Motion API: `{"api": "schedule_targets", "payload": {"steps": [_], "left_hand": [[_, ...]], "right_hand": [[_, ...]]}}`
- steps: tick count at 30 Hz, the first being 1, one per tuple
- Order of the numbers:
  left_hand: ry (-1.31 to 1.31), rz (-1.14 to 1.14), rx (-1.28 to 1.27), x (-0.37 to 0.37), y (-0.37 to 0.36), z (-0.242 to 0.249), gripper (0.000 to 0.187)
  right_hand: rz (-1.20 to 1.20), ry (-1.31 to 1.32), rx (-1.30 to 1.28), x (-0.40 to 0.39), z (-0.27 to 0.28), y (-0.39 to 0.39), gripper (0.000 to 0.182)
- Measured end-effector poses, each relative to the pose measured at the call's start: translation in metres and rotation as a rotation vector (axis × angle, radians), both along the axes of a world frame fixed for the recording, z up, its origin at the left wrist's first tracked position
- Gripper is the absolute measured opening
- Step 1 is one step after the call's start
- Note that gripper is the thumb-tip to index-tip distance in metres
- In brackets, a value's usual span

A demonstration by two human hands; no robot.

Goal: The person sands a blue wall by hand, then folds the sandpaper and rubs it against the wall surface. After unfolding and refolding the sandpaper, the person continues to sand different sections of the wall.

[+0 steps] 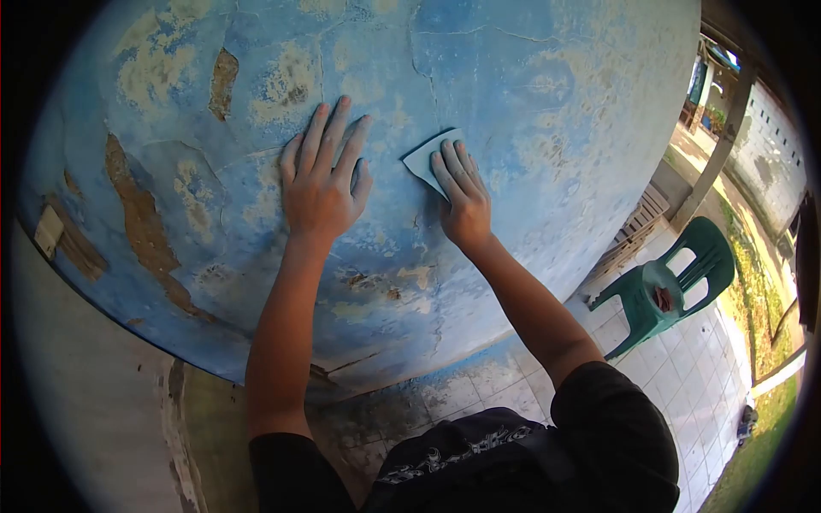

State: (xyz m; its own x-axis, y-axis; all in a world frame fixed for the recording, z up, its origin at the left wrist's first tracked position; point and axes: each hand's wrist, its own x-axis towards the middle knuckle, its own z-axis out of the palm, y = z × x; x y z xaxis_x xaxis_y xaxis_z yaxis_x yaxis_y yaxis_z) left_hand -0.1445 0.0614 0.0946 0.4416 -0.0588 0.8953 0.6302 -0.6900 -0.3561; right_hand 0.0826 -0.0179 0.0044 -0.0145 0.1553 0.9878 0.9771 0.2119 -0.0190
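Note:
A blue wall (496,94) with cracked, flaking paint fills most of the view. My left hand (323,184) lies flat against it with the fingers spread, holding nothing. To its right, my right hand (466,192) presses a pale sheet of sandpaper (419,161) onto the wall. The fingers lie over the sheet's right part, and its left corner sticks out past them. The underside of the sheet, against the wall, is hidden. Both arms reach up from below, and pale dust coats the fingers.
A green plastic chair (654,291) stands at the right on white floor tiles (684,376), with a small reddish-brown object on its seat. Slatted wooden pieces (631,224) lean behind it. Bare brown patches (141,218) mark the wall's left side. Grass and a post are farther right.

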Motion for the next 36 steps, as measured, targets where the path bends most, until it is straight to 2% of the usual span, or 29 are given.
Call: {"api": "schedule_targets", "payload": {"steps": [2, 5, 6, 10, 11, 12, 15, 19, 21, 23, 27, 29, 33, 36], "left_hand": [[-0.005, -0.002, 0.001, 0.004, -0.003, 0.007, 0.062], [-0.018, 0.003, -0.004, 0.013, -0.003, 0.010, 0.061], [-0.034, 0.001, 0.001, 0.017, -0.003, 0.009, 0.059], [-0.085, -0.003, 0.029, 0.023, 0.003, 0.001, 0.058], [-0.080, -0.007, 0.039, 0.023, 0.004, -0.002, 0.058], [-0.070, -0.014, 0.047, 0.022, 0.004, -0.005, 0.058], [-0.081, 0.006, 0.072, 0.029, 0.003, -0.005, 0.056], [-0.083, 0.086, 0.073, 0.032, 0.000, -0.006, 0.053], [-0.084, 0.082, 0.083, 0.031, 0.000, -0.005, 0.051], [-0.093, 0.072, 0.091, 0.030, 0.002, -0.007, 0.049], [-0.086, 0.029, 0.137, 0.026, 0.007, -0.011, 0.045], [-0.101, 0.032, 0.162, 0.027, 0.009, -0.011, 0.044], [-0.129, 0.023, 0.165, 0.030, 0.010, -0.009, 0.040], [-0.151, -0.050, 0.086, 0.028, 0.006, -0.017, 0.038]], "right_hand": [[0.010, -0.028, 0.080, 0.003, 0.022, 0.014, 0.054], [0.079, -0.019, 0.189, -0.015, 0.096, 0.020, 0.054], [0.075, -0.032, 0.192, -0.012, 0.102, 0.022, 0.055], [0.057, -0.009, 0.150, 0.002, 0.037, 0.011, 0.052], [0.055, -0.028, 0.090, 0.014, 0.006, 0.007, 0.050], [0.051, -0.039, 0.027, 0.013, -0.001, 0.001, 0.047], [0.071, -0.113, 0.101, 0.024, 0.010, 0.012, 0.045], [0.129, -0.096, 0.233, -0.010, 0.102, 0.030, 0.052], [0.124, -0.076, 0.241, -0.017, 0.109, 0.034, 0.052], [0.120, -0.057, 0.263, -0.019, 0.093, 0.032, 0.053], [0.055, 0.002, 0.108, 0.001, -0.004, 0.017, 0.051], [0.028, -0.022, 0.050, 0.004, -0.004, 0.017, 0.050], [0.114, -0.116, 0.167, 0.000, 0.087, 0.022, 0.043], [0.153, -0.096, 0.170, -0.007, 0.131, 0.012, 0.035]]}}
